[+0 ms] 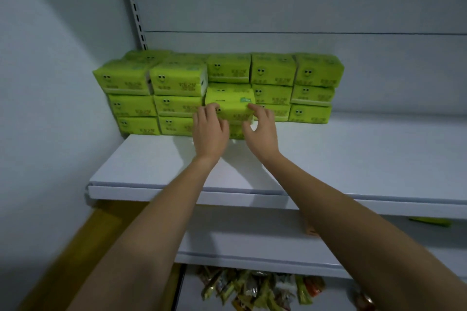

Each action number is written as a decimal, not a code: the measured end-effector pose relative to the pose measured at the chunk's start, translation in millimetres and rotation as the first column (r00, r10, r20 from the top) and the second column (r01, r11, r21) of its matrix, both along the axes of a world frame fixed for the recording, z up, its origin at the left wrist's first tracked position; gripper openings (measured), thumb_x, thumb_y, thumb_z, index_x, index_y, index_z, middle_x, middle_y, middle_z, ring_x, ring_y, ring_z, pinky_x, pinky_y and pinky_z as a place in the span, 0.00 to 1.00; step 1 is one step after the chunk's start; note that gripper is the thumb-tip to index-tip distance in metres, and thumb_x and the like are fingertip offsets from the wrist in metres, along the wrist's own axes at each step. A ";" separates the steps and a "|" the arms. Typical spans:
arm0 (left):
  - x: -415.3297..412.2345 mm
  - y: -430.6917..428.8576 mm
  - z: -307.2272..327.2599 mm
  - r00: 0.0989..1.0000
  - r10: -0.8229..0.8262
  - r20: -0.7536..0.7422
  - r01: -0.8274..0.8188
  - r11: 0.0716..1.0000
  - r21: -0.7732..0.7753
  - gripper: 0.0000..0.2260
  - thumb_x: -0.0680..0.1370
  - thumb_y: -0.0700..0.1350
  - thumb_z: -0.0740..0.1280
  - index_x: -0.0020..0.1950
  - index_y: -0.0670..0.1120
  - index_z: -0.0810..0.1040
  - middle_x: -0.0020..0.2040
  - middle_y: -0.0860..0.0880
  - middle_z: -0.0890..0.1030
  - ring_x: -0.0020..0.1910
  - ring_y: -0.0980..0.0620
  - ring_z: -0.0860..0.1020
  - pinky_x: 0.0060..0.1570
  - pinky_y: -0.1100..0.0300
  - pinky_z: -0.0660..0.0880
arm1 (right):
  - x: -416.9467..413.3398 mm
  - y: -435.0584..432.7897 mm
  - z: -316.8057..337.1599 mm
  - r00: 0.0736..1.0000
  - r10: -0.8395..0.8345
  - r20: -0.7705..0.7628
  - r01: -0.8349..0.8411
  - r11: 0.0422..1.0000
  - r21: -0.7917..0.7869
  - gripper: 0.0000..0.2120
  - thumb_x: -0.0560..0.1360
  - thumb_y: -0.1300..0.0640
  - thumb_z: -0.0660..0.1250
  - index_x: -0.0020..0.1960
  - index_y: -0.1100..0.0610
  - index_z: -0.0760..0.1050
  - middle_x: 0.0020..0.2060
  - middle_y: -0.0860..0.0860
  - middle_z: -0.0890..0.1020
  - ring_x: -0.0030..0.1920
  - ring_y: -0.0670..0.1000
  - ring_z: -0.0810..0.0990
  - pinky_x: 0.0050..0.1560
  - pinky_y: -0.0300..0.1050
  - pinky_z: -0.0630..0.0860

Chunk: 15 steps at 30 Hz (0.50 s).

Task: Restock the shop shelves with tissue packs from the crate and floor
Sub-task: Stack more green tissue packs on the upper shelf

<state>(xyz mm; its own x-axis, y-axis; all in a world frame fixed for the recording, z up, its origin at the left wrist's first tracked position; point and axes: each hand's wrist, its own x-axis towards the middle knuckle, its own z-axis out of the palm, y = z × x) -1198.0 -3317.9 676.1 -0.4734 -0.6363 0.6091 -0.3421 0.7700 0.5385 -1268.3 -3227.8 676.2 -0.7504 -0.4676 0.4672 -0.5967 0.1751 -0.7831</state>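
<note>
Your left hand [211, 131] curls its fingers onto the left end of a soft, rectangular, film-wrapped lime-green tissue pack [230, 101], at the middle tier of the stack [177, 81]; your right hand [261, 131] pinches its right end above the smooth white shelf [353, 154]

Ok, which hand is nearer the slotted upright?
Left. The left hand holds the left end of the pack, below-right of the upright; the right hand holds its right end, farther.

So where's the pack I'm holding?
Head view, centre: the tissue pack is held between the left hand and right hand, jutting from the middle column of the green stack at the back of the white shelf.
</note>
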 end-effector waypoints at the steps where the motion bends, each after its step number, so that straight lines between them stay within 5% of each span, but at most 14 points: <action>1: -1.3 -0.6 -0.5 1.000 -0.019 0.024 0.018 0.999 0.028 0.16 0.75 0.39 0.59 0.63 0.39 0.71 0.59 0.39 0.72 0.59 0.42 0.70 0.56 0.50 0.69 | -1.3 -0.4 -1.1 1.000 0.019 -0.018 -0.018 1.000 0.021 0.23 0.75 0.64 0.61 0.70 0.59 0.66 0.63 0.57 0.68 0.61 0.52 0.70 0.56 0.31 0.61; 7: 1.6 3.6 0.0 0.998 -0.020 0.066 0.017 0.999 0.049 0.23 0.77 0.40 0.59 0.72 0.42 0.62 0.66 0.42 0.71 0.66 0.43 0.66 0.60 0.52 0.65 | -5.5 15.4 3.6 0.992 0.106 -0.064 -0.090 0.972 0.219 0.28 0.76 0.61 0.61 0.74 0.57 0.57 0.71 0.55 0.66 0.72 0.55 0.62 0.71 0.48 0.59; 15: 25.7 50.7 -21.0 0.959 -0.158 0.234 0.144 0.987 0.076 0.24 0.79 0.44 0.57 0.75 0.42 0.57 0.74 0.44 0.62 0.73 0.45 0.58 0.69 0.49 0.57 | 26.9 88.8 -23.0 0.960 0.013 -0.280 0.118 0.887 0.447 0.27 0.77 0.54 0.62 0.73 0.57 0.60 0.72 0.57 0.63 0.72 0.56 0.62 0.70 0.45 0.55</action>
<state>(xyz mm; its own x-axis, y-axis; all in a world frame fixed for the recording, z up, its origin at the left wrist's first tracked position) -1172.3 -3267.3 655.1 -0.6933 -0.5772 0.4314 -0.3483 0.7925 0.5006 -1241.4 -3139.0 653.1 -0.6571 -0.6404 0.3975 -0.7508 0.5096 -0.4202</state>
